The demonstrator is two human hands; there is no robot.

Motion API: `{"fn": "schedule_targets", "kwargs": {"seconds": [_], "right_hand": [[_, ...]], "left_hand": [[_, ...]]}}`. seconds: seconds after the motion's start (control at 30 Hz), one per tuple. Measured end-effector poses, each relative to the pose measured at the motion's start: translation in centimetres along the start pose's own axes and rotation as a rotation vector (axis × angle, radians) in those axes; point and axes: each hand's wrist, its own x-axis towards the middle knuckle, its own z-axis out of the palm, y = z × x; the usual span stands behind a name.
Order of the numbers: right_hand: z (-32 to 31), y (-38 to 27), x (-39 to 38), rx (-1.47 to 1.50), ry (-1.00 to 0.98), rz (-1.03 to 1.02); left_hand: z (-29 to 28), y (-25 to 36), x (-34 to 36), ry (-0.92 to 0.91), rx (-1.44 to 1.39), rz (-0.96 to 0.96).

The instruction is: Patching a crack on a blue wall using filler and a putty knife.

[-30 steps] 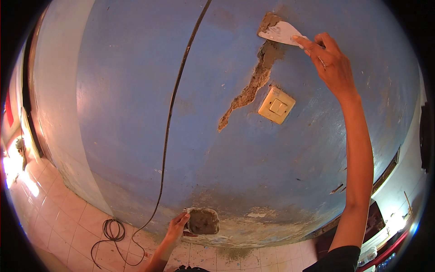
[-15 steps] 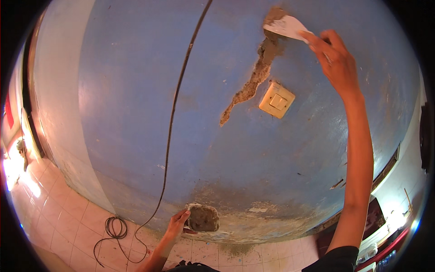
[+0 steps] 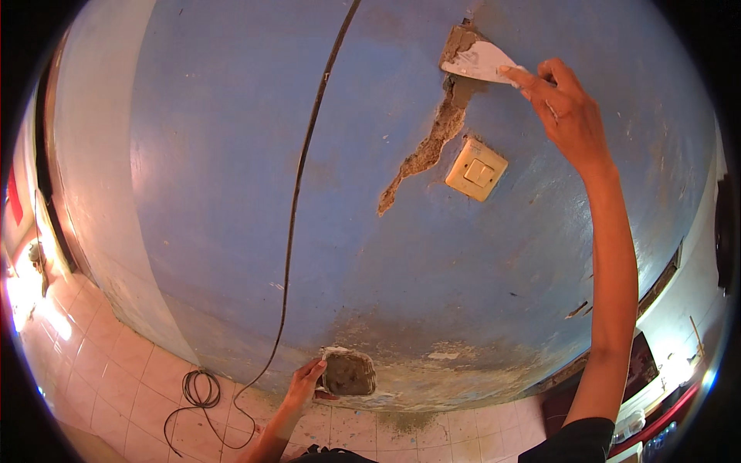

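Observation:
My right hand [image 3: 567,108] is raised high against a blue wall [image 3: 231,193] and grips a flat scraper blade [image 3: 478,60] smeared with grey filler. The blade presses on the top end of a long ragged crack [image 3: 432,143] where the plaster is broken out. A cream light switch [image 3: 476,168] sits just right of the crack, below the blade. Low down, my left hand [image 3: 305,383] holds a small board heaped with grey filler [image 3: 349,372] close to the wall's base.
A black cable [image 3: 297,201] runs down the wall and ends in a coil [image 3: 201,388] on the pale tiled floor [image 3: 100,363]. The wall's lower band is stained and flaking. A doorway with bright light lies at the far left.
My right hand has carried the scraper a little upward along the crack to its top end. The left hand with the filler board has stayed low.

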Motion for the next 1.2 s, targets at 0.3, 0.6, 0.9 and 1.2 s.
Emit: {"fn": "schedule_targets", "kwargs": {"seconds": [0.3, 0.6, 0.9, 1.2], "right_hand": [[-2.6, 0.8, -5.5, 0.031, -0.039, 0.196], [-0.3, -0.7, -4.2, -0.031, -0.025, 0.096], [-4.0, -2.4, -2.9, 0.656, -0.181, 0.639], [2.2, 2.8, -0.6, 0.954, -0.364, 0.717]], "left_hand": [[-0.3, -0.6, 0.0, 0.046, -0.007, 0.026], [0.6, -1.5, 0.5, -0.014, -0.047, -0.015], [-0.2, -1.3, -0.9, 0.099, 0.014, -0.02], [0.9, -2.2, -0.5, 0.06, -0.087, 0.049]]}}
